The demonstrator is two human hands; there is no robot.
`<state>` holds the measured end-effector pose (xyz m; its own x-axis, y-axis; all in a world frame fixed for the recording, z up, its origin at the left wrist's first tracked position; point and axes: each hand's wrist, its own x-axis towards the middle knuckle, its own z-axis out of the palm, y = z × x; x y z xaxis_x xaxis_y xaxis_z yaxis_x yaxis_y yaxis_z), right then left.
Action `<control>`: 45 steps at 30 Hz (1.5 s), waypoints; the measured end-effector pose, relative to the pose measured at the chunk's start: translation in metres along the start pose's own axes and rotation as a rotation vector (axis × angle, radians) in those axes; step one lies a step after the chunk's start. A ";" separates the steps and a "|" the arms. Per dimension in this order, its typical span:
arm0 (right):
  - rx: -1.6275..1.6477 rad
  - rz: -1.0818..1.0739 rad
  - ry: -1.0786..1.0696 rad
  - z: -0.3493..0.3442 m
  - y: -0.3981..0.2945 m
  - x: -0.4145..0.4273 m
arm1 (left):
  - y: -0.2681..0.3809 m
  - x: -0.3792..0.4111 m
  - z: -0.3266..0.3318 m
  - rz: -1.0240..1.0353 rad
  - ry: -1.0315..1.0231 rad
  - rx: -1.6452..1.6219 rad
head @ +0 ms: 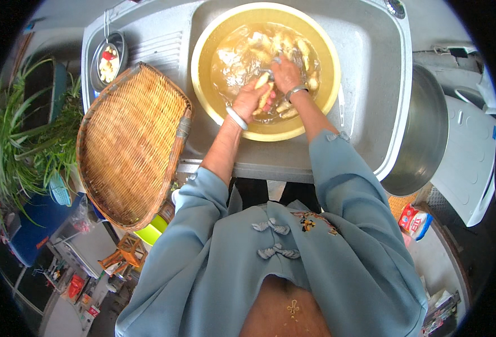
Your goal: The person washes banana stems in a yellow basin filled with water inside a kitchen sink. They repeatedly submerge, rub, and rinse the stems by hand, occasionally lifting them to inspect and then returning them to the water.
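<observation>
A big yellow plastic basin (266, 137) of cloudy water stands in the grey sink (370, 84). Several pale yellow, elongated food pieces (303, 52) lie in the water; their exact kind is hard to tell. My left hand (249, 99), with a pale bangle at its wrist, grips one such yellowish piece (263, 81) over the basin's near half. Close beside it, my right hand (288, 76) reaches fingers down to the water, a silver bangle on its wrist. Something small and greyish shows by its fingertips, but whether the hand holds it is unclear.
A woven bamboo basket (132, 147) rests over the sink's left side. Behind it sits a metal bowl (123, 46) with a strainer (109, 63) of pale pieces. At right stand a large metal pan (425, 130) and a light grey plastic panel (465, 156). Leafy plants (16, 101) grow at left.
</observation>
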<state>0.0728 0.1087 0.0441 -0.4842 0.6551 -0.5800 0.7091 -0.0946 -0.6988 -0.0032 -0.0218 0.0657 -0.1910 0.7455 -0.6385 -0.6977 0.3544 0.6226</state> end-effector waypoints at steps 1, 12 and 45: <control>-0.202 -0.078 0.157 0.003 0.025 0.014 | 0.005 0.000 -0.003 -0.036 -0.010 -0.114; 0.484 -0.104 -0.184 0.025 -0.002 -0.047 | -0.022 0.037 -0.033 0.175 0.290 0.117; 0.640 0.215 -0.399 0.017 -0.002 -0.079 | -0.011 0.013 -0.017 0.225 0.117 -0.414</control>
<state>0.1010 0.0445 0.0849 -0.6033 0.2655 -0.7520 0.4335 -0.6823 -0.5887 -0.0096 -0.0255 0.0429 -0.4287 0.7009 -0.5701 -0.8418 -0.0807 0.5337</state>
